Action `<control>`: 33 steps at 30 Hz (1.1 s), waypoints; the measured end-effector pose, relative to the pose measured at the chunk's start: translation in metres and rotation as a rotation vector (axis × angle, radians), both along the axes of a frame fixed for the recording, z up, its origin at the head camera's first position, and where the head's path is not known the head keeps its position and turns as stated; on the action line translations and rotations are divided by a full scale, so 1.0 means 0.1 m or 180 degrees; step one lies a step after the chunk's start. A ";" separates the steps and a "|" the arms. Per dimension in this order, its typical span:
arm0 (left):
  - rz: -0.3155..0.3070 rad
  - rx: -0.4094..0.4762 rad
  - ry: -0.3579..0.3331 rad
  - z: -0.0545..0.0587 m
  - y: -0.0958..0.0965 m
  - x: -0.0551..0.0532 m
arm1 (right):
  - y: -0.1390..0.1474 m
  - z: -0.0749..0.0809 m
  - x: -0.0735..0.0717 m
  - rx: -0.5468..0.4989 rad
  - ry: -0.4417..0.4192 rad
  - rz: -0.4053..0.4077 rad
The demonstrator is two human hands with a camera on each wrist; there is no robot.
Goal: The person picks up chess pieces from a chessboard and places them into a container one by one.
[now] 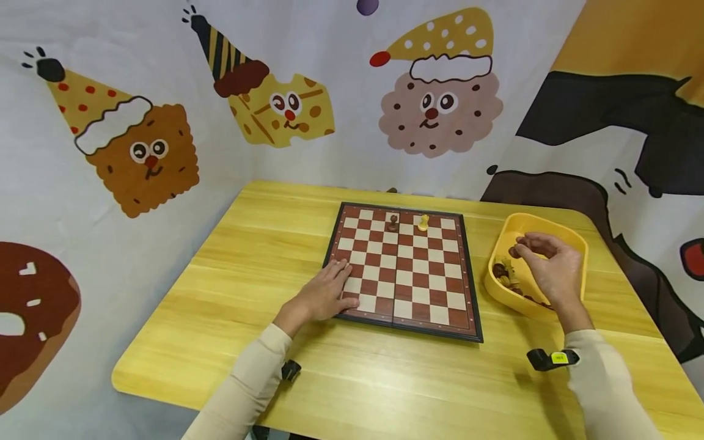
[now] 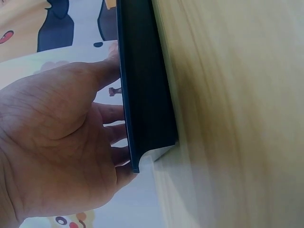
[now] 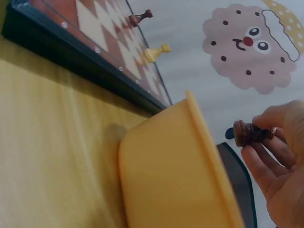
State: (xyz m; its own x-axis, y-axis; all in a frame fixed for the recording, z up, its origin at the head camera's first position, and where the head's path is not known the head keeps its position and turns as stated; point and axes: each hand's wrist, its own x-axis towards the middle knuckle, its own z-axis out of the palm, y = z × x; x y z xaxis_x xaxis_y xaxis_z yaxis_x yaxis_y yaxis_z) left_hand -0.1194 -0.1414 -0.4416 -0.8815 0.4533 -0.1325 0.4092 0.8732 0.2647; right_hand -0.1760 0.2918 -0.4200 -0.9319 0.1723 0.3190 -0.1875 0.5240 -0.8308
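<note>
My left hand (image 1: 324, 290) rests on the near left corner of a chessboard (image 1: 379, 247), fingers spread over the squares. In the left wrist view, the palm sits beside the board's dark edge (image 2: 145, 85), which hides the fingertips. Over a yellow tray, my right hand (image 1: 555, 269) pinches a dark brown chess piece (image 3: 251, 133) between thumb and fingers. Toward the board's far side stand a brown chess piece (image 1: 393, 223) and a cream chess piece (image 1: 423, 223), both upright with a small gap between them.
The yellow tray (image 1: 577, 241) stands right of the board and has several brown and cream pieces (image 1: 508, 275) heaped at its left side. Board and tray sit on a wooden table (image 1: 220, 305). A cartoon-printed cloth (image 1: 341, 43) hangs behind the table and along its left side.
</note>
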 end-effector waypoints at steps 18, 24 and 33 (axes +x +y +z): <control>0.0041 0.0056 -0.0032 0.00 -0.04 0.03 | -0.34 -0.10 -0.13 -0.0029 0.0128 0.0495; -0.0009 0.0018 -0.0052 0.00 -0.03 0.04 | -0.70 -0.02 -0.14 -0.0201 0.0367 0.0703; 0.0027 0.0007 -0.0044 0.02 -0.02 0.05 | -1.05 -0.45 -0.86 -0.0498 0.0324 0.0746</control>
State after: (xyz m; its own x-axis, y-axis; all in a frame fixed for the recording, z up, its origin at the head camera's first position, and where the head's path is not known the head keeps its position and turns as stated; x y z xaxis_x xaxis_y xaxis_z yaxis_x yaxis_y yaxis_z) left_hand -0.1147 -0.1429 -0.4399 -0.8834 0.4461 -0.1436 0.3981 0.8760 0.2723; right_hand -0.2616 0.1865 -0.4647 -0.9168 0.0107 0.3993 -0.3746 0.3236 -0.8689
